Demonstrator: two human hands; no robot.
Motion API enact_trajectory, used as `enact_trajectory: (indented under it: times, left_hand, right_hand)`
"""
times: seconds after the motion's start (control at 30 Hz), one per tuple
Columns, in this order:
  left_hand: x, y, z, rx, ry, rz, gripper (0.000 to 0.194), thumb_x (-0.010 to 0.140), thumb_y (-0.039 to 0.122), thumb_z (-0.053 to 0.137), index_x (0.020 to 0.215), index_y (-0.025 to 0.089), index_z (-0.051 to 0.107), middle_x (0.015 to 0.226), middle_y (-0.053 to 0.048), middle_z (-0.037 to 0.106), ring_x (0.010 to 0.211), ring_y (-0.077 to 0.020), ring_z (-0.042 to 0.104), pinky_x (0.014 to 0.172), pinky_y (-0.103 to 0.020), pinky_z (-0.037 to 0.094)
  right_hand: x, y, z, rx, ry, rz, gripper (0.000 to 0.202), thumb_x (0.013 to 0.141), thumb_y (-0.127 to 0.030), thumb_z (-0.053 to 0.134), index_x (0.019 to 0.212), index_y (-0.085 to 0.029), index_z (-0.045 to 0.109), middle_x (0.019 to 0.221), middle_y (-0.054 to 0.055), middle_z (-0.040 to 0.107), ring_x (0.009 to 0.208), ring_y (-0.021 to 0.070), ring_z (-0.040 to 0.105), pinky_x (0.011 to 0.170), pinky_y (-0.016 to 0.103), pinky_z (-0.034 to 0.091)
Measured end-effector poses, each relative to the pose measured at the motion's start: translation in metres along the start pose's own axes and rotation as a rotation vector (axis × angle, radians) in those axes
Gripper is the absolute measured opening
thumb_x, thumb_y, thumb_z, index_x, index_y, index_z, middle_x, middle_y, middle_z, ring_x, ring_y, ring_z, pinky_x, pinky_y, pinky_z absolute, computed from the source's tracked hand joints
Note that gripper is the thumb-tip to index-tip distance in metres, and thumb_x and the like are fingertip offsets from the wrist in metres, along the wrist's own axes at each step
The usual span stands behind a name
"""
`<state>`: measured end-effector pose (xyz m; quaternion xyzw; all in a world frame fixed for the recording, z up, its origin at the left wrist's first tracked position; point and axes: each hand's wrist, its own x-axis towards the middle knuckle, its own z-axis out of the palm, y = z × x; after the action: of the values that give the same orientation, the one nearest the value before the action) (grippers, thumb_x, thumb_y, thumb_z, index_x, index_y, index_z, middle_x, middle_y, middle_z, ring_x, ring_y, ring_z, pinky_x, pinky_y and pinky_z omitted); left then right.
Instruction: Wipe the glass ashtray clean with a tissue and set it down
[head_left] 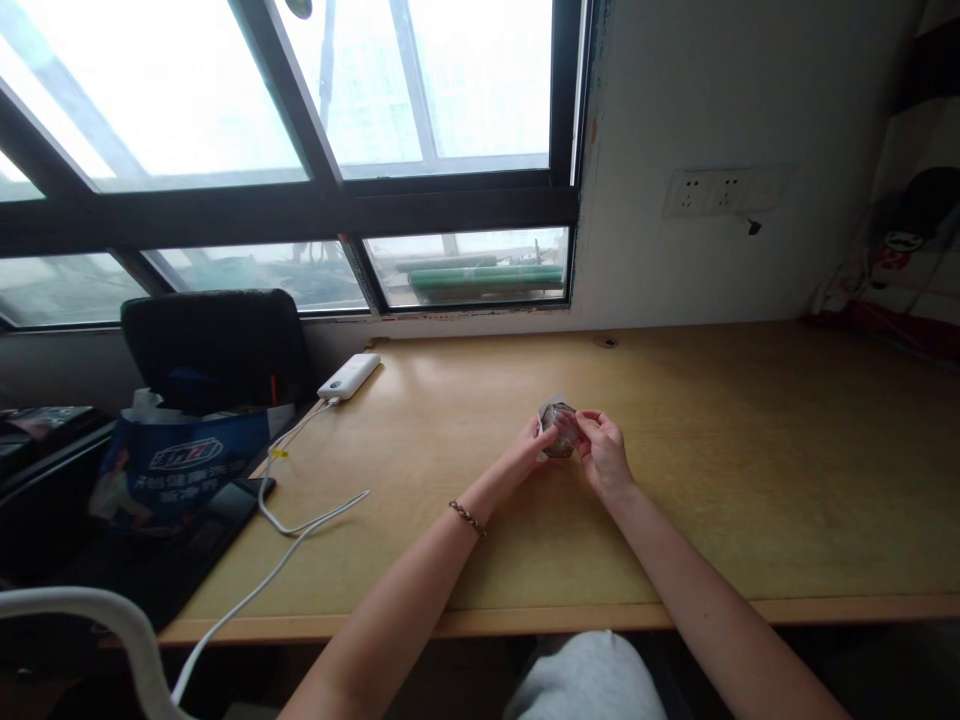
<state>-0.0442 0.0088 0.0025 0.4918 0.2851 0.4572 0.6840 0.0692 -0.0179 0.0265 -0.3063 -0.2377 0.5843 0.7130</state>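
Hands, left hand [529,447] and right hand [602,450], both pinch a small see-through packet [559,430] mid-frame above the worktop [750,470]; it looks not yet opened.

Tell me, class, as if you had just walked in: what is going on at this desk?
A person sits at a wooden desk under a window, both arms stretched forward. The left hand and right hand together hold a small, clear, crinkly object just above the desktop; what it is cannot be told. At the desk's left end lies a white power bank with a white cable trailing off the edge, beside a blue printed bag.
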Motion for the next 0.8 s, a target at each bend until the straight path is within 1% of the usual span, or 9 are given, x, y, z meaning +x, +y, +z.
enact_trajectory:
  times: [0.07, 0.13, 0.23, 0.33, 0.4, 0.5, 0.57, 0.67, 0.8]
  left_hand:
    - [-0.002, 0.002, 0.002, 0.056, -0.009, 0.057, 0.055, 0.057, 0.032, 0.071, 0.107, 0.014, 0.052, 0.1, -0.009, 0.06, 0.091, -0.0212, 0.055, 0.079, -0.031, 0.043]
    - [-0.005, 0.005, 0.005, 0.039, -0.011, 0.064, 0.053, 0.058, 0.028, 0.071, 0.106, 0.014, 0.052, 0.1, -0.009, 0.059, 0.091, -0.0213, 0.056, 0.079, -0.032, 0.044]
    - [-0.009, 0.01, 0.009, -0.089, -0.001, 0.029, 0.042, 0.07, 0.033, 0.06, 0.107, 0.016, 0.051, 0.103, -0.009, 0.058, 0.09, -0.0194, 0.056, 0.077, -0.032, 0.045]
    - [-0.01, 0.01, 0.011, -0.171, 0.03, -0.002, 0.037, 0.076, 0.039, 0.051, 0.104, 0.015, 0.054, 0.103, -0.01, 0.057, 0.09, -0.0177, 0.056, 0.075, -0.028, 0.046]
    - [-0.007, 0.007, 0.01, -0.156, 0.064, 0.009, 0.04, 0.076, 0.043, 0.049, 0.1, 0.013, 0.056, 0.1, -0.011, 0.059, 0.088, -0.018, 0.056, 0.075, -0.028, 0.046]
    - [0.0, 0.003, 0.005, -0.06, 0.16, 0.117, 0.047, 0.075, 0.05, 0.045, 0.098, 0.011, 0.057, 0.098, -0.011, 0.06, 0.089, -0.0196, 0.056, 0.079, -0.031, 0.044]
    - [0.001, 0.004, 0.001, 0.038, 0.186, 0.197, 0.05, 0.078, 0.051, 0.038, 0.102, 0.011, 0.055, 0.101, -0.011, 0.06, 0.093, -0.0205, 0.055, 0.083, -0.033, 0.042]
    - [-0.004, 0.012, -0.002, 0.225, 0.152, 0.313, 0.049, 0.083, 0.048, 0.029, 0.108, 0.013, 0.053, 0.11, -0.01, 0.057, 0.101, -0.0214, 0.051, 0.089, -0.036, 0.038]
    - [-0.015, 0.023, 0.003, 0.535, 0.059, 0.456, 0.043, 0.085, 0.042, 0.028, 0.105, 0.018, 0.057, 0.118, -0.007, 0.052, 0.112, -0.0216, 0.042, 0.096, -0.037, 0.031]
  right_hand:
    - [0.001, 0.001, 0.0, -0.008, 0.002, 0.0, 0.024, 0.06, -0.023, 0.068, 0.073, -0.018, 0.049, 0.071, 0.002, 0.066, 0.068, 0.0155, 0.063, 0.064, 0.027, 0.052]
    - [0.001, 0.002, 0.002, -0.06, -0.019, 0.002, 0.022, 0.064, -0.031, 0.065, 0.075, -0.017, 0.052, 0.074, 0.003, 0.066, 0.068, 0.015, 0.063, 0.066, 0.028, 0.051]
    - [-0.004, -0.001, 0.006, -0.242, -0.141, -0.052, 0.026, 0.069, -0.04, 0.057, 0.079, -0.016, 0.059, 0.079, 0.004, 0.066, 0.071, 0.0161, 0.062, 0.069, 0.029, 0.048]
    - [-0.01, -0.004, 0.011, -0.456, -0.287, -0.133, 0.023, 0.066, -0.034, 0.061, 0.082, -0.017, 0.062, 0.083, 0.004, 0.066, 0.078, 0.0173, 0.06, 0.073, 0.028, 0.045]
    - [-0.012, -0.004, 0.012, -0.529, -0.326, -0.153, 0.02, 0.065, -0.029, 0.062, 0.081, -0.017, 0.062, 0.081, 0.003, 0.065, 0.077, 0.0168, 0.059, 0.073, 0.027, 0.045]
    - [-0.012, -0.003, 0.01, -0.535, -0.348, -0.138, 0.016, 0.068, -0.028, 0.059, 0.08, -0.017, 0.062, 0.079, 0.003, 0.065, 0.075, 0.016, 0.059, 0.073, 0.029, 0.045]
    - [-0.01, -0.002, 0.008, -0.51, -0.357, -0.114, 0.018, 0.068, -0.029, 0.059, 0.08, -0.016, 0.061, 0.079, 0.003, 0.064, 0.075, 0.0159, 0.059, 0.073, 0.03, 0.045]
    - [-0.005, 0.004, 0.004, -0.479, -0.327, -0.064, 0.022, 0.065, -0.03, 0.061, 0.082, -0.015, 0.061, 0.077, 0.004, 0.065, 0.069, 0.0152, 0.058, 0.067, 0.029, 0.046]
    - [0.001, 0.015, -0.005, -0.505, -0.189, -0.07, 0.018, 0.062, -0.024, 0.061, 0.077, -0.014, 0.062, 0.07, 0.001, 0.064, 0.062, 0.0134, 0.056, 0.059, 0.024, 0.044]
